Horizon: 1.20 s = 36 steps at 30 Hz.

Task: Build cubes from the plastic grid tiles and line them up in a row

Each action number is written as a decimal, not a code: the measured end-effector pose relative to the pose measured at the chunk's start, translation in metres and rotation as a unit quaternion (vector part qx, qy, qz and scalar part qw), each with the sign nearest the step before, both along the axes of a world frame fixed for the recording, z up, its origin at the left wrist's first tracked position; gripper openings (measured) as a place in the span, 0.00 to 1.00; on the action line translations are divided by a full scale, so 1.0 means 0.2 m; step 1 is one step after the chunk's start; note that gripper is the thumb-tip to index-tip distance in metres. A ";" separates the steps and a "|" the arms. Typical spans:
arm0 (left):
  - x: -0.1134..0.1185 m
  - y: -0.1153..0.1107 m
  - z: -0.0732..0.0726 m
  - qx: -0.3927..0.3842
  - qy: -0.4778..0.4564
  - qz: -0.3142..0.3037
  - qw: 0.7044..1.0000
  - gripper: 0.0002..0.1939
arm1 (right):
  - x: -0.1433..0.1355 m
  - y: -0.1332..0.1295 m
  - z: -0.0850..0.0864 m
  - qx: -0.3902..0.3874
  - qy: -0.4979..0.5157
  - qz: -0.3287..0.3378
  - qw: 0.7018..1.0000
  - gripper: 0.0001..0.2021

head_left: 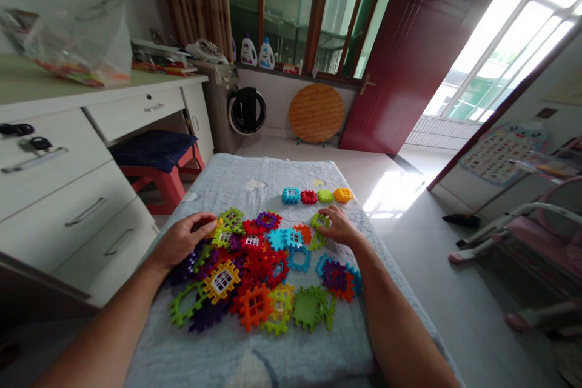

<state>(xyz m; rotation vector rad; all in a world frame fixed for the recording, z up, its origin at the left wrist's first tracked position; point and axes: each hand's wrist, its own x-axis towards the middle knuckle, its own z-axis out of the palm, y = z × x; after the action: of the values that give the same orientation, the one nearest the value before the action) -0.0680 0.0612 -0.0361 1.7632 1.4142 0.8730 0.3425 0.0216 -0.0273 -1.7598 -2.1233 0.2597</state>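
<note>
Red stool (154,148) stands left of cloth-covered bench (204,351). Left hand (191,236) at pile's left edge, fingertips at yellow piece (220,226); cannot tell whether gripped. Mixed pile of toy pieces (257,264) spreads across bench middle. Beyond, row of four blocks (308,197): blue, red, green, yellow. Right hand (337,227) pinches green piece (320,220) between thumb and fingers, near row. Purple piece (334,276) lies beside right forearm.
</note>
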 end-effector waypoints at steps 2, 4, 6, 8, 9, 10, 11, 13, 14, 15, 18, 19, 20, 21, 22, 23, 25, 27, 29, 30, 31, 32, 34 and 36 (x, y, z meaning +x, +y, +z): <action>0.00 0.00 0.00 -0.003 -0.004 -0.002 1.000 0.27 | 0.00 0.00 0.00 -0.007 -0.007 -0.001 1.000 0.20; 0.00 0.00 0.00 -0.007 -0.009 -0.001 1.000 0.27 | 0.00 0.00 0.00 -0.007 -0.005 -0.002 1.000 0.20; 0.00 0.00 0.00 -0.008 -0.010 0.002 1.000 0.27 | 0.00 0.00 -0.01 -0.006 -0.004 -0.003 1.000 0.20; 0.01 0.00 0.00 -0.006 -0.009 0.004 1.000 0.27 | -0.01 0.01 -0.01 -0.006 -0.003 -0.005 1.000 0.20; 0.01 0.00 0.00 -0.005 -0.010 0.006 1.000 0.27 | -0.01 0.01 -0.01 -0.007 -0.002 -0.008 1.000 0.20; 0.01 -0.01 0.01 -0.005 -0.011 0.008 1.000 0.27 | -0.02 0.01 -0.02 -0.009 -0.001 -0.012 1.000 0.20; 0.01 -0.01 0.01 -0.005 -0.012 0.010 1.000 0.27 | -0.02 0.01 -0.02 -0.012 0.000 -0.017 1.000 0.21; 0.01 -0.01 0.02 -0.003 -0.014 0.014 1.000 0.26 | -0.03 0.01 -0.02 -0.016 -0.002 -0.029 0.999 0.23; 0.01 -0.01 0.02 -0.002 -0.014 0.016 1.000 0.26 | -0.03 0.01 -0.02 -0.018 -0.006 -0.034 0.999 0.24; 0.02 -0.02 0.03 -0.001 -0.013 0.018 1.000 0.26 | -0.04 0.01 -0.02 -0.020 -0.012 -0.038 0.999 0.24; 0.02 -0.02 0.04 0.001 -0.009 0.019 1.000 0.26 | -0.05 0.02 -0.02 -0.033 -0.040 -0.046 0.998 0.23; 0.02 -0.02 0.05 0.002 -0.009 0.018 1.000 0.26 | -0.05 0.02 -0.01 -0.038 -0.051 -0.047 0.997 0.21; 0.03 -0.02 0.05 0.002 -0.010 0.016 1.000 0.26 | -0.05 0.03 -0.01 -0.043 -0.061 -0.046 0.996 0.20; 0.03 -0.02 0.05 0.003 -0.012 0.014 1.000 0.26 | -0.05 0.03 0.01 -0.048 -0.071 -0.043 0.995 0.19; 0.03 -0.02 0.05 0.002 -0.013 0.013 1.000 0.26 | -0.05 0.04 0.02 -0.050 -0.077 -0.039 0.995 0.19; 0.03 -0.02 0.05 0.000 -0.015 0.012 1.000 0.26 | -0.04 0.06 0.04 -0.047 -0.079 -0.038 0.995 0.19; 0.03 -0.02 0.05 -0.004 -0.016 0.010 1.000 0.26 | -0.02 0.10 0.09 -0.024 -0.074 -0.045 0.996 0.21; 0.02 -0.02 0.04 -0.006 -0.015 0.009 1.000 0.26 | 0.03 0.16 0.14 0.010 -0.071 -0.068 0.995 0.24; 0.02 -0.02 0.04 -0.004 -0.016 0.009 1.000 0.27 | 0.09 0.24 0.18 0.020 -0.090 -0.086 0.992 0.26; 0.02 -0.02 0.04 -0.003 -0.017 0.009 1.000 0.27 | 0.11 0.28 0.19 0.009 -0.106 -0.087 0.991 0.26; 0.02 -0.02 0.04 -0.005 -0.018 0.009 1.000 0.27 | 0.13 0.32 0.20 -0.006 -0.124 -0.088 0.988 0.27; 0.02 -0.02 0.03 -0.008 -0.019 0.008 1.000 0.27 | 0.14 0.36 0.21 -0.024 -0.145 -0.084 0.986 0.27; 0.02 -0.02 0.03 -0.014 -0.020 0.006 1.000 0.26 | 0.15 0.43 0.20 -0.058 -0.186 -0.073 0.978 0.28; 0.01 -0.02 0.03 -0.016 -0.019 0.008 1.000 0.26 | 0.15 0.47 0.19 -0.079 -0.213 -0.063 0.972 0.29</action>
<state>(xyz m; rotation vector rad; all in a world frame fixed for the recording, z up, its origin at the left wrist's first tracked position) -0.0652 0.0578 -0.0309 1.7050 1.4108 0.8836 0.3732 0.1160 0.0111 -2.1963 -2.3129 0.0137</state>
